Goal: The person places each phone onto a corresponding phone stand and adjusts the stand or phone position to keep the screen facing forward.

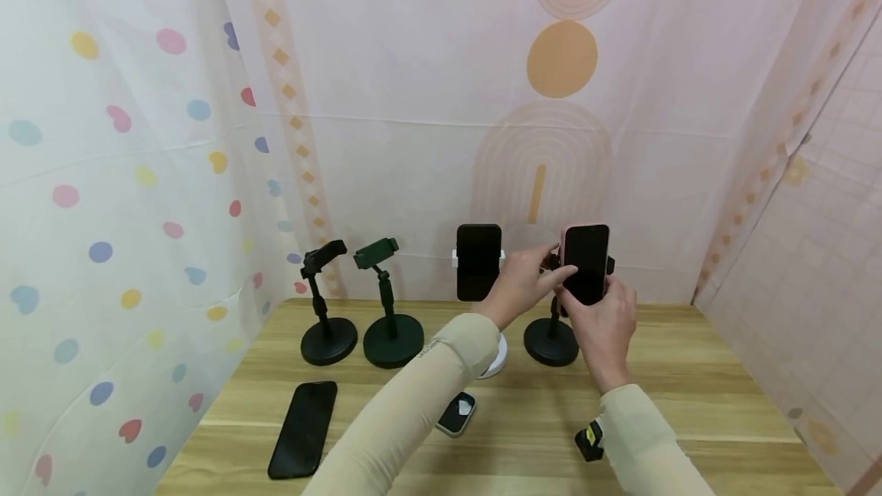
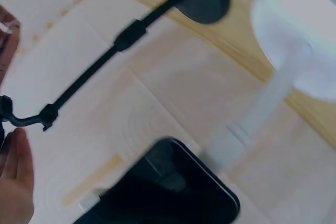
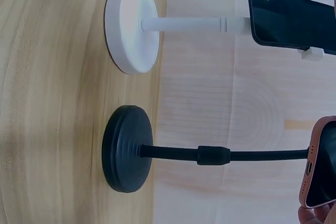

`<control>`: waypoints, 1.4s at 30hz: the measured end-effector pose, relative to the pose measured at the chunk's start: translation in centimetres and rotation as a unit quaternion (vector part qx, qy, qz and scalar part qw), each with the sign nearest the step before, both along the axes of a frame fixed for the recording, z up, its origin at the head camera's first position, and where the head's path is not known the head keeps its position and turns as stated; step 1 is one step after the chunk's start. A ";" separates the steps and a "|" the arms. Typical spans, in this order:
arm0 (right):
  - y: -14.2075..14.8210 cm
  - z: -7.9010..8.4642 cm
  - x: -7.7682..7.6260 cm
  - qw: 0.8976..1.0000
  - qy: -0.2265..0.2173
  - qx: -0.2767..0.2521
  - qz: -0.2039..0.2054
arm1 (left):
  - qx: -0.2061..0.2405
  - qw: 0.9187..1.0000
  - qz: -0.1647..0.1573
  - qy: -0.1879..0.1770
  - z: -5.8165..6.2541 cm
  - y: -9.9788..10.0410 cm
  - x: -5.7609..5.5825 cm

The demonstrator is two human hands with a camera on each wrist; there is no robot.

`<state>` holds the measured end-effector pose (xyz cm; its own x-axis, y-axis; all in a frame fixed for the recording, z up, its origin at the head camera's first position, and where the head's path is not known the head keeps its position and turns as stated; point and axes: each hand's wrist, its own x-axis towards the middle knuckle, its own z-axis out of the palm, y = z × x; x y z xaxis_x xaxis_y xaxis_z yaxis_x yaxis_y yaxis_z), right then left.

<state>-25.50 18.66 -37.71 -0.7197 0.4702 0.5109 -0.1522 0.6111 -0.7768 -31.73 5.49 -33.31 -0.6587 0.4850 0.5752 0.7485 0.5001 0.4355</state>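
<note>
A smartphone in a pink case [image 1: 587, 262] stands upright, screen facing me, at the head of a black phone stand [image 1: 551, 344]. My right hand [image 1: 608, 327] grips its lower part, the thumb across the lower front. From the left, my left hand [image 1: 520, 282] pinches the side of the stand's clamp, with its thumb reaching over the phone's edge. The phone hides most of the clamp. In the right wrist view the pink case's bottom edge [image 3: 310, 169] shows beside the black stem [image 3: 252, 155]. Left of it, a white stand [image 3: 131, 27] holds another black smartphone [image 1: 478, 262].
A black stand [image 1: 328, 341] and a dark green stand [image 1: 393, 341] are at the back left. On the wooden table [image 1: 524, 435] lie a large black phone [image 1: 303, 429], a small phone-like device [image 1: 456, 413] beside my left sleeve, and a small black object [image 1: 589, 441] by my right sleeve.
</note>
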 end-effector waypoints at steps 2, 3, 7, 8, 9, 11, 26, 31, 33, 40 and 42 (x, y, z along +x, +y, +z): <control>0.0 0.0 0.0 1.000 -0.001 -0.001 0.004 | 0.034 0.998 -0.005 -0.059 0.1 0.3 0.1; 0.0 0.0 0.0 1.000 -0.002 -0.002 0.007 | 0.046 0.996 -0.005 -0.080 0.2 0.4 0.2; 0.2 0.1 0.0 1.000 -0.005 0.002 0.013 | 0.068 0.990 -0.002 -0.120 0.5 0.6 0.3; 0.2 0.1 -0.1 1.000 -0.006 0.003 0.016 | 0.067 0.990 0.002 -0.121 0.6 0.6 0.4; 0.3 0.2 -0.1 1.000 -0.007 0.004 0.018 | 0.065 0.991 0.005 -0.120 0.7 0.6 0.3; 0.5 0.3 -0.1 1.000 -0.010 0.003 0.023 | 0.058 0.991 0.012 -0.116 0.8 0.6 0.3; 3.9 4.2 -1.5 0.989 -0.052 -0.007 0.139 | 0.047 0.991 0.011 -0.125 1.1 0.3 -0.5; 4.3 4.6 -2.0 0.979 -0.099 -0.024 0.178 | 0.061 0.990 0.018 -0.125 0.8 0.2 -0.9; 4.3 4.6 -2.2 0.973 -0.115 -0.038 0.198 | 0.066 0.989 0.024 -0.132 0.7 0.1 -1.0; 4.4 4.2 -3.1 0.954 -0.155 -0.080 0.242 | 0.086 0.982 0.033 -0.163 0.4 0.0 -1.2; 4.4 4.1 -3.4 0.953 -0.157 -0.080 0.246 | 0.085 0.982 0.037 -0.164 0.3 0.0 -1.2</control>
